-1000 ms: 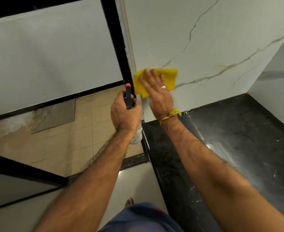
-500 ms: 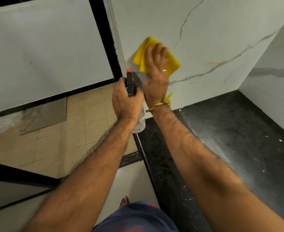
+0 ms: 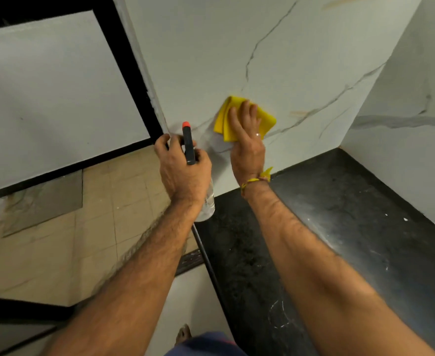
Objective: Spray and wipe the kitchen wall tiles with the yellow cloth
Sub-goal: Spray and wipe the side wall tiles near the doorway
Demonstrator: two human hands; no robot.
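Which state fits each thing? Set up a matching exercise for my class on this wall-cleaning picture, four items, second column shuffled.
1 yellow cloth
2 spray bottle
3 countertop
4 right hand

a dark, below the wall tiles
b gripped in the left hand
c folded, flat against the wall
d wears a ring, presses the cloth

Pairs: 1-c, 2-b, 3-a, 4-d

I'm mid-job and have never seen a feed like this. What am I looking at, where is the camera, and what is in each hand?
There is no machine: these are a person's bare arms, seen from a camera worn on the head, looking forward and down. The right hand presses a folded yellow cloth flat against the white veined wall tiles. The left hand grips a clear spray bottle with an orange-tipped nozzle. Below the wall runs a black countertop; nothing I can make out lies on it.
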